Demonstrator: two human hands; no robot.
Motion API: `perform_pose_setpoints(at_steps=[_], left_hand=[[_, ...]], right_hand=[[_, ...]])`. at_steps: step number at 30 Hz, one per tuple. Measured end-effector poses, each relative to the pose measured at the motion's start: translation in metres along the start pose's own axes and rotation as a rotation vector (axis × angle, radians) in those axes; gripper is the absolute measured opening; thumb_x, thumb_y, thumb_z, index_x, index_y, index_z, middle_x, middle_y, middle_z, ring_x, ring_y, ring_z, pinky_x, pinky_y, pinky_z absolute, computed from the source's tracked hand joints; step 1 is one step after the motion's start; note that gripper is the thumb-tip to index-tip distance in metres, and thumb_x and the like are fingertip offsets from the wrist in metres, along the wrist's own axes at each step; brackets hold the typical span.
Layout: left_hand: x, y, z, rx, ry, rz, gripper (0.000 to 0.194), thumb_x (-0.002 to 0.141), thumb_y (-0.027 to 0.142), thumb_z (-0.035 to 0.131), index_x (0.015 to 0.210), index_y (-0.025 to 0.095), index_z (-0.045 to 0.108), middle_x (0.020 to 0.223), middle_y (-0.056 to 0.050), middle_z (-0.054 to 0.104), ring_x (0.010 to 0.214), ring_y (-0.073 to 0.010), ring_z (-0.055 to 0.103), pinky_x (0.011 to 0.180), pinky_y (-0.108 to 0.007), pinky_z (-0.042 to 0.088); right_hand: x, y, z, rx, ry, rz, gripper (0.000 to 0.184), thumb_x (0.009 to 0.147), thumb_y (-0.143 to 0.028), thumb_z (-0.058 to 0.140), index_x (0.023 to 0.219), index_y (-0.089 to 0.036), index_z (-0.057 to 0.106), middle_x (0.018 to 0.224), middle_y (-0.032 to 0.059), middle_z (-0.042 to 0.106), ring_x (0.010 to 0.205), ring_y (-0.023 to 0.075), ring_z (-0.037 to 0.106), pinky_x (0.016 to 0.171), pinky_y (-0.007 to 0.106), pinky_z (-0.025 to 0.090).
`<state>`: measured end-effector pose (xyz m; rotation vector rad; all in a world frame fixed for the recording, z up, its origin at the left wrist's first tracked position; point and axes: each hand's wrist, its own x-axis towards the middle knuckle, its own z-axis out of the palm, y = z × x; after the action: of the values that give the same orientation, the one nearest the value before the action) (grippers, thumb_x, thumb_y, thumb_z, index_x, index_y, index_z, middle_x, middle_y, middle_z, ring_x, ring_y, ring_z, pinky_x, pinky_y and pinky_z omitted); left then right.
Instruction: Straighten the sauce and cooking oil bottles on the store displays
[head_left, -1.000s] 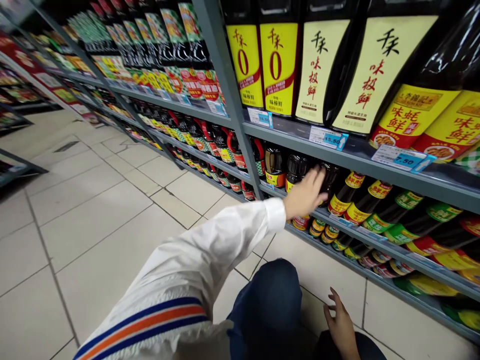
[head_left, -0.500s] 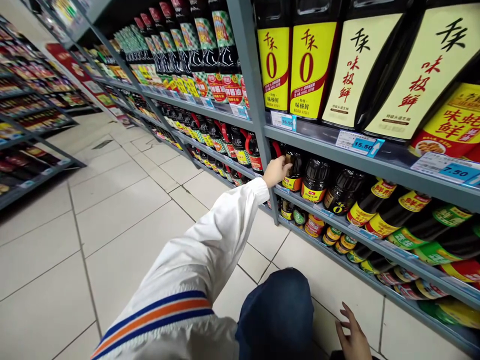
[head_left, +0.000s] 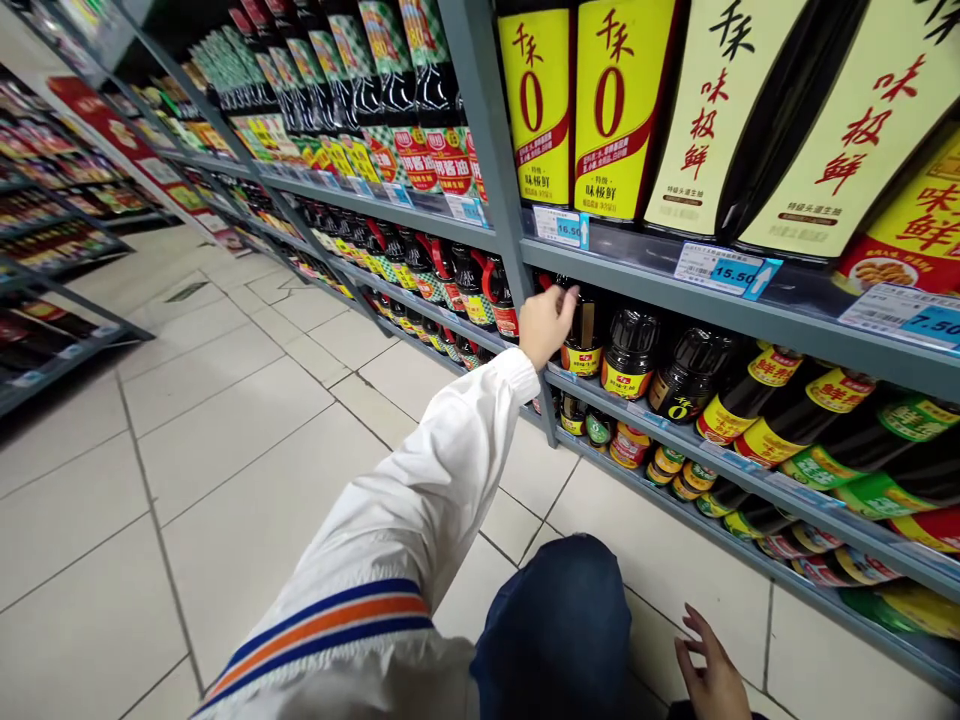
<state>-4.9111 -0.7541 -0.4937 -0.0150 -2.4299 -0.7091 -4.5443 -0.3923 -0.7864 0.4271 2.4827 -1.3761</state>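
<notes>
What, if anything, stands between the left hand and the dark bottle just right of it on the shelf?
Nothing visible does. The left hand has its fingers right by the bottle's upper part, though contact is unclear. The shelf edge runs above, not between them.

So the left hand point(head_left: 546, 328) is up at a dark bottle point(head_left: 582, 358) one shelf below the big yellow-label bottles point(head_left: 622, 110), fingers right by its upper part, though I can't tell if they've got a grip. White sleeve point(head_left: 439, 455) on that arm, blue and orange stripes point(head_left: 330, 622) further back. Right hand point(head_left: 714, 672) is low down, right of a blue knee point(head_left: 555, 620), fingers loosely spread. Grey post point(head_left: 487, 150) runs behind the left hand, little jars point(head_left: 628, 446) sit a shelf lower, pale tiles point(head_left: 247, 470) underneath.
</notes>
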Motion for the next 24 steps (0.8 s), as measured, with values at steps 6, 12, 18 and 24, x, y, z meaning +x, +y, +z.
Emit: perform_pose_setpoints(at_steps=[6,12,18,24], left_hand=[[0.039,-0.009,-0.004,-0.154,-0.023,0.142,0.038,0.097,0.035,0.061,0.128,0.014,0.06,0.135,-0.018,0.066,0.136,-0.0294,0.055,0.118,-0.04,0.037],[0.069,-0.012,0.012,-0.424,-0.322,0.124,0.052,0.094,0.044,0.063,0.137,0.015,0.06,0.134,-0.012,0.07,0.135,-0.0292,0.058,0.118,-0.041,0.04],[0.067,-0.008,0.001,-0.244,-0.268,0.163,0.043,0.093,0.041,0.065,0.128,0.015,0.069,0.133,-0.014,0.071,0.133,-0.0317,0.06,0.118,-0.042,0.041],[0.059,0.014,0.009,0.086,-0.162,-0.021,0.042,0.095,0.038,0.06,0.128,0.015,0.069,0.133,-0.021,0.069,0.127,-0.0408,0.063,0.107,-0.052,0.049]], right_hand=[[-0.001,0.003,0.003,0.046,-0.01,0.026,0.066,0.073,-0.062,0.064,0.127,-0.023,0.062,0.122,0.0133,0.074,0.099,0.0281,0.076,0.073,0.034,0.063],[0.0,0.015,0.008,0.06,-0.065,0.025,0.065,0.071,-0.063,0.065,0.124,-0.024,0.064,0.124,0.0144,0.073,0.099,0.03,0.075,0.072,0.035,0.063],[0.0,0.012,0.01,0.088,0.05,-0.03,0.054,0.07,-0.064,0.062,0.111,-0.03,0.066,0.111,0.0129,0.077,0.091,0.0319,0.077,0.065,0.039,0.063],[0.005,0.004,0.002,0.099,-0.049,0.022,0.057,0.065,-0.065,0.064,0.109,-0.029,0.067,0.112,0.0134,0.077,0.093,0.0335,0.077,0.066,0.039,0.064]])
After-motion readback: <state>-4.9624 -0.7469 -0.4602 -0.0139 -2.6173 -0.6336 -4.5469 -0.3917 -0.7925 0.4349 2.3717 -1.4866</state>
